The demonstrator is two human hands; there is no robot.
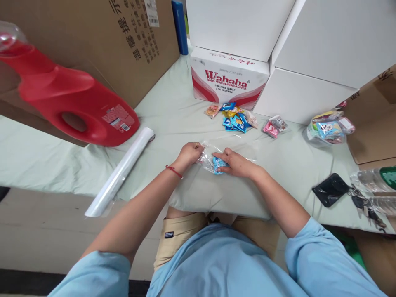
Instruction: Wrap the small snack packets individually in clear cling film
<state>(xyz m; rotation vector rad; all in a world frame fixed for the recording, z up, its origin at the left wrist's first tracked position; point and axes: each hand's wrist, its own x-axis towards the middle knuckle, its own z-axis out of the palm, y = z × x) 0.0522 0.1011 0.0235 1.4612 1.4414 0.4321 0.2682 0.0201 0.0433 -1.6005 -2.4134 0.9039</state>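
My left hand (191,153) is closed on the edge of a clear plastic bag (204,158), near the front of the cloth-covered table. In my right hand (235,161), thumb and fingers close around a small blue snack packet (218,165). The packet lies at the bag; whether it is inside or on top of the film I cannot tell. Just beyond my hands is a loose pile of small wrapped snacks (237,122), blue, yellow and pale. Pink and grey packets (274,126) sit to the right of that pile.
A white roll (120,171) and a large red jug (77,99) are at left. A Wahaha carton (229,78) stands at the back. On the right are a bag of snacks (328,130), a black pouch (331,189), keys (365,206) and clear bottles (368,181).
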